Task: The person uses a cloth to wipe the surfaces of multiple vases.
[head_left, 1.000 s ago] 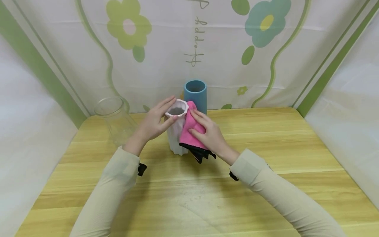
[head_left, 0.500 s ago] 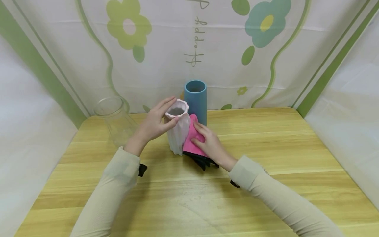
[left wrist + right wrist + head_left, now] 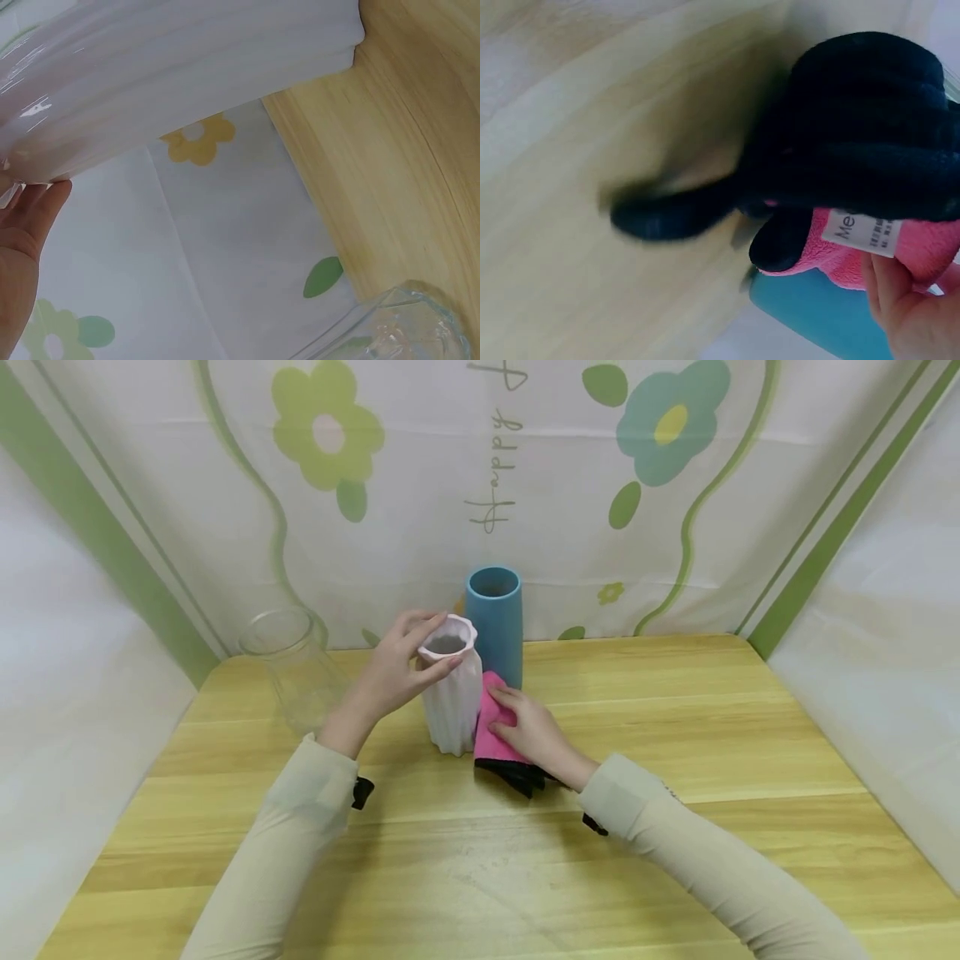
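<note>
My left hand (image 3: pixel 392 670) steadies a white fluted vase (image 3: pixel 454 714) by its top, thumb on the near side of the rim and fingers on the far side. The vase stands upright on the table. Against its right side, low down, my right hand (image 3: pixel 536 733) grips a bunched pink cloth (image 3: pixel 493 742) with black edging. In the right wrist view the cloth's black border (image 3: pixel 870 142) hangs in folds, with a white label (image 3: pixel 861 231) beside the fingers. The left wrist view shows the glossy vase wall (image 3: pixel 187 82) with fingertips (image 3: pixel 52 202) against it.
A blue vase (image 3: pixel 497 631) stands just behind the white one, partly covered by it and the cloth. To the left is a clear glass vase (image 3: pixel 300 681), partly behind the left wrist. A floral curtain (image 3: pixel 420 543) closes off the table's (image 3: pixel 675 718) back edge.
My right hand has slid the cloth down the right side of the white vase, from near the rim towards the base. The left hand keeps its place at the rim.
</note>
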Demonstrator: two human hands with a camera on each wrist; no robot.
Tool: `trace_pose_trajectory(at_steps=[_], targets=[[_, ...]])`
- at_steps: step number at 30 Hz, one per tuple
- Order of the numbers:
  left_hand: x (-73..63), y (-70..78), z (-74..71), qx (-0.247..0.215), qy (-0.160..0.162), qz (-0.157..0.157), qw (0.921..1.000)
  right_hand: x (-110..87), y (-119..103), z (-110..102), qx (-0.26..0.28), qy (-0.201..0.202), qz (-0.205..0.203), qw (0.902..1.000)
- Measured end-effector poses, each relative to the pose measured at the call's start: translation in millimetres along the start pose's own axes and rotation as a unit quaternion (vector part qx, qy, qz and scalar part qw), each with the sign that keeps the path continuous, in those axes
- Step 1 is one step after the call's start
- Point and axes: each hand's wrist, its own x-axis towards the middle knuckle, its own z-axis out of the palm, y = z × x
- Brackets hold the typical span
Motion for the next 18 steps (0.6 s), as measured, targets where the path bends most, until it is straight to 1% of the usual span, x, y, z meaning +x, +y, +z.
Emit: trace_pose_trajectory(at_steps=[3, 6, 8, 12, 15, 18], targets=[[1.0, -0.6, 1.2, 0.002, 0.011, 0.011, 0.9999, 0.3, -2.4, -5.1, 0.018, 0.022, -0.002, 0.9996], [2.0, -0.9, 1.1, 0.004, 0.010, 0.015, 0.9998, 2.4, -7.3, -11.7, 0.043, 0.052, -0.019, 0.9976], [2.7, -1.0, 0.3, 0.005, 0.006, 0.016, 0.9998, 4.3, -11.9, -16.6, 0.061, 0.073, -0.037, 0.9948], [3.6, -1.5, -2.3, 0.009, -0.009, 0.013, 0.9998, 7.3, -22.8, -25.9, 0.085, 0.112, -0.086, 0.9863], [4.1, -1.0, -4.2, 0.010, -0.020, 0.012, 0.9997, 8.5, -29.3, -30.6, 0.091, 0.123, -0.111, 0.9821], [4.4, -0.4, -5.3, 0.007, -0.027, 0.015, 0.9995, 8.4, -32.0, -31.8, 0.086, 0.119, -0.116, 0.9823]])
